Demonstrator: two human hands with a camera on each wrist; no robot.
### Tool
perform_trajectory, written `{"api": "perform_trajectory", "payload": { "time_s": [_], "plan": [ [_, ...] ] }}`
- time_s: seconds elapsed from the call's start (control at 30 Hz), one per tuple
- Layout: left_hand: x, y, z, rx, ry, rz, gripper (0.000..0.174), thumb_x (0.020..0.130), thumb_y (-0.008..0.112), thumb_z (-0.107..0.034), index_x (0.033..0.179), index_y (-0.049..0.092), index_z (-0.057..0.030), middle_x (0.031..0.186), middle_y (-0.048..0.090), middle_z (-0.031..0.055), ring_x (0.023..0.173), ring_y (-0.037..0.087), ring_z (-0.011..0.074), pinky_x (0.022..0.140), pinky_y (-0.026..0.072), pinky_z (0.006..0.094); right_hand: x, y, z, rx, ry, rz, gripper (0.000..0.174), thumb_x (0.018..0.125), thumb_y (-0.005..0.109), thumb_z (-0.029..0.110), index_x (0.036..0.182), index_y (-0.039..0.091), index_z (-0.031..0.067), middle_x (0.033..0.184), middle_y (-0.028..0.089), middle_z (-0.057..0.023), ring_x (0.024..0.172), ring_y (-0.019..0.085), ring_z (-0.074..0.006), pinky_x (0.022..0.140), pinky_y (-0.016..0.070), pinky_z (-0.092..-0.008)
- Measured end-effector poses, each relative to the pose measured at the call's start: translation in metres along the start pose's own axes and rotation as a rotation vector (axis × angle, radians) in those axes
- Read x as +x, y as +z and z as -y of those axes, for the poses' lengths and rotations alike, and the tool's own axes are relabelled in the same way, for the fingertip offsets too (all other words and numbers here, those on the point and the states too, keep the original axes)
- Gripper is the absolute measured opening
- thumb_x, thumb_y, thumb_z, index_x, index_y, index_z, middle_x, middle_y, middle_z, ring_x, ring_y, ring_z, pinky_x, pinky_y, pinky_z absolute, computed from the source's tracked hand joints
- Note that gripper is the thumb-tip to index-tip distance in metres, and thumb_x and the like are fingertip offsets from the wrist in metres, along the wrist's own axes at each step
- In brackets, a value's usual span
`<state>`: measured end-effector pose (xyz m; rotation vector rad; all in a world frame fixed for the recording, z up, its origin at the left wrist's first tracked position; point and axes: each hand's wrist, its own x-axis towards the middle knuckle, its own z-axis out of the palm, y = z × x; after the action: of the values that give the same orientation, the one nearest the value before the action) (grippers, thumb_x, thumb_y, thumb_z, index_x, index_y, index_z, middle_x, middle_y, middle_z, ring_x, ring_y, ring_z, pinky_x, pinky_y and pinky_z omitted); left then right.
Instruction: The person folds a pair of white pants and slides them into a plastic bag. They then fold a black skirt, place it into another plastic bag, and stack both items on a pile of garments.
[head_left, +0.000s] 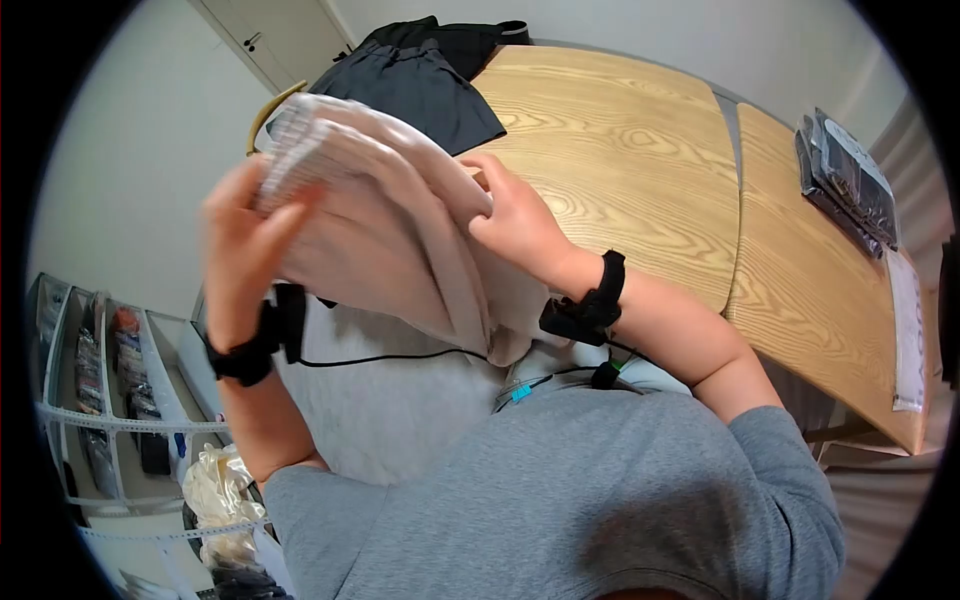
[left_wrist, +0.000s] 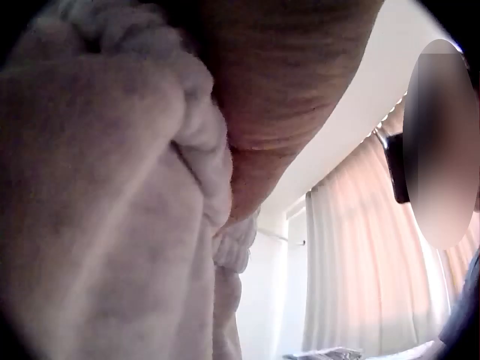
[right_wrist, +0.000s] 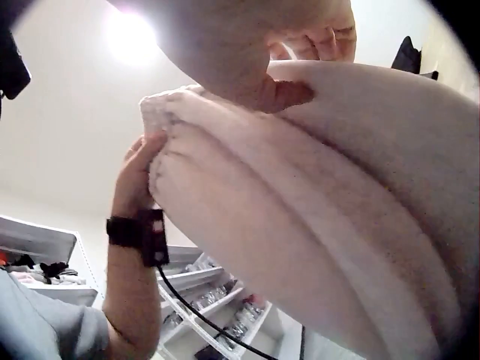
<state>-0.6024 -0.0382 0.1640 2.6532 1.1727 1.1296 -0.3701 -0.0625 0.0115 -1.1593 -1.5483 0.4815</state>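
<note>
A pale pinkish-beige soft garment (head_left: pixel 375 215) with a gathered, elastic-looking band hangs in folds between both hands, in front of the body. My left hand (head_left: pixel 245 230) grips it at the gathered band, thumb on the near side; the hand is slightly blurred in the head view. On the other edge of the cloth, my right hand (head_left: pixel 515 215) pinches the fabric between thumb and fingers. From the right wrist view, the right thumb (right_wrist: pixel 289 96) presses on the near face of the garment. In the left wrist view, its thick folds (left_wrist: pixel 112 195) fill the left side.
A wooden table (head_left: pixel 630 150) stands ahead, with dark grey shorts (head_left: pixel 410 95) and black clothing (head_left: pixel 470 45) at its far left. Bagged dark garments (head_left: pixel 850 180) lie on the right table section. Shelves (head_left: pixel 160 400) with packed items stand at left. A black cable (head_left: pixel 400 362) trails from the left wrist.
</note>
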Motion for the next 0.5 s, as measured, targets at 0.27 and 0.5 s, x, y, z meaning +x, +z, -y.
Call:
{"api": "perform_trajectory", "payload": {
  "time_s": [0.27,0.5],
  "plan": [
    [-0.020,-0.070,-0.018,0.249,-0.292,-0.306,0.033,0.076,0.074,-0.027,0.094,0.065,-0.0008,0.072,0.059,0.0024,0.066,0.051,0.0085,0.063,0.0423,0.0228,-0.050,0.049,-0.012,-0.069,-0.159,0.228,0.053,0.072,0.071,0.028,0.112,0.049,0.0013,0.097,0.059,-0.0148,0.091,0.058,-0.0313,0.082,0.0463,-0.0362],
    [-0.074,-0.101,-0.025,0.376,-0.343,-0.469,0.039,0.077,0.074,-0.031,0.103,0.065,-0.0028,0.091,0.065,0.0068,0.081,0.059,0.0133,0.074,0.0469,0.0262,-0.074,0.135,-0.051,-0.176,0.350,0.584,0.060,0.075,0.067,0.041,0.111,0.046,-0.0027,0.097,0.062,-0.0245,0.091,0.060,-0.0414,0.079,0.0472,-0.0453]
  ]
}}
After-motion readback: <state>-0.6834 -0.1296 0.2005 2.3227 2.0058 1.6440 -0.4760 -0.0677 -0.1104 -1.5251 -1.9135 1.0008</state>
